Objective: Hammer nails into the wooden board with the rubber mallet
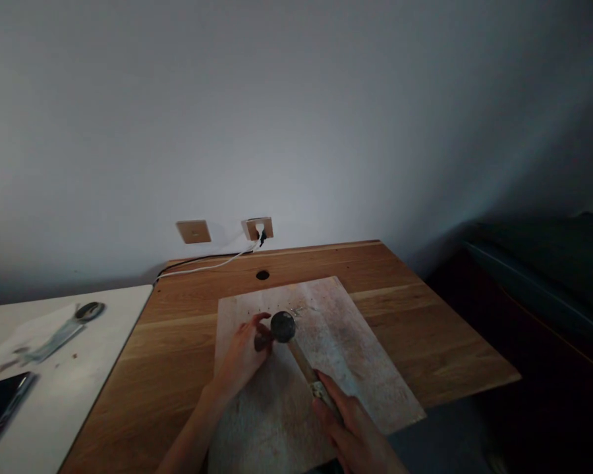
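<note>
My right hand is closed around the wooden handle of a hammer with a dark, round head. The hammer's head is over a worn, pale wooden board, right beside the fingers of my left hand. That hand is low over the board with its fingers curled in a pinch; what is between the fingertips, if anything, cannot be made out. Several small, thin metal pieces that look like nails lie just beyond the hammer head. A row of small dark dots runs along the board's far part.
Under the board is a wooden tabletop with a round cable hole. Cables run along its back edge to a wall socket. On the left, a white table carries a phone-like dark device and a roll of tape.
</note>
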A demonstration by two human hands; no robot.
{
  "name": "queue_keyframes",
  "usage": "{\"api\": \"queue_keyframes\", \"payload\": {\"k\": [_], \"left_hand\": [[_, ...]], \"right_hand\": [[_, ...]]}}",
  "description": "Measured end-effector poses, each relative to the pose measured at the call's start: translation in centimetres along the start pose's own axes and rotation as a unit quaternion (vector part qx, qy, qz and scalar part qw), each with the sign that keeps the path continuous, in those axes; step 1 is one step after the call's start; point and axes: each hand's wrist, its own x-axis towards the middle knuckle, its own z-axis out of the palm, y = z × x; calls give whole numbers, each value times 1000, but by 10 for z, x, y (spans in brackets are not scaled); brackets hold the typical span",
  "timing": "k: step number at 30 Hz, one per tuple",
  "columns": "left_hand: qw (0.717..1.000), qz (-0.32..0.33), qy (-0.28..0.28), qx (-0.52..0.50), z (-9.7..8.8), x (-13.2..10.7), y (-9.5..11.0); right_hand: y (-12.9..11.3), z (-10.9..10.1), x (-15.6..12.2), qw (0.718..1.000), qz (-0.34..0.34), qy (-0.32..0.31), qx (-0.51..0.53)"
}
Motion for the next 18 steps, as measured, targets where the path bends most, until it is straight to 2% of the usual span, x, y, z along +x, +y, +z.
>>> {"api": "queue_keyframes", "payload": {"k": [6, 11, 16, 18], "left_hand": [[999, 39, -2, -19, 4, -1, -11], [1000, 0, 11, 15, 3, 0, -7], [1000, 17, -2, 2, 2, 0, -5], [1000, 21, -10, 3, 2, -1, -7]], "right_hand": [[1, 2, -6, 999, -38, 30, 5], [6, 5, -5, 999, -8, 25, -32], [4, -10, -6, 998, -16, 61, -5], [0, -19, -5, 998, -12, 55, -8]]}}
